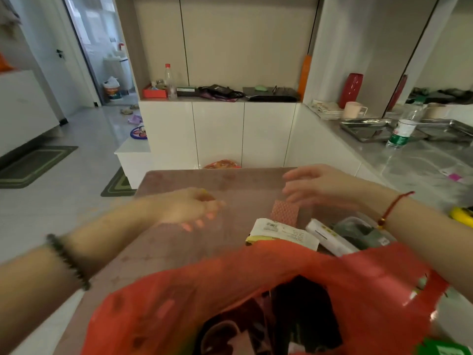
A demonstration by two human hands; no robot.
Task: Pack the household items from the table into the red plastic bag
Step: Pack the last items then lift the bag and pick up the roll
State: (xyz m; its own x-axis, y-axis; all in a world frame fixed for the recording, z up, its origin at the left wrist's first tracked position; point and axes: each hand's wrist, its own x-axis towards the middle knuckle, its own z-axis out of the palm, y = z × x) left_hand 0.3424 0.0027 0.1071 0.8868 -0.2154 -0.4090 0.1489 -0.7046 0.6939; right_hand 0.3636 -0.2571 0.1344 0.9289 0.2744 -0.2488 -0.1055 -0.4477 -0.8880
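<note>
Red plastic bag (pixel 256 298) gapes on the worktop (pixel 179 242) nearer than both hands; left hand (pixel 189 208) loosely curled, empty; right hand (pixel 322 187) spread above a patterned pink packet (pixel 285 212).

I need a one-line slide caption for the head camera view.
Two bare hands reach over a table above packets beside an open red bag.

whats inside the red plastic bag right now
Through the open mouth of the red plastic bag, dark items show, one with a reddish-brown pattern. What they are is unclear, and the bag's plastic hides anything deeper.
</note>
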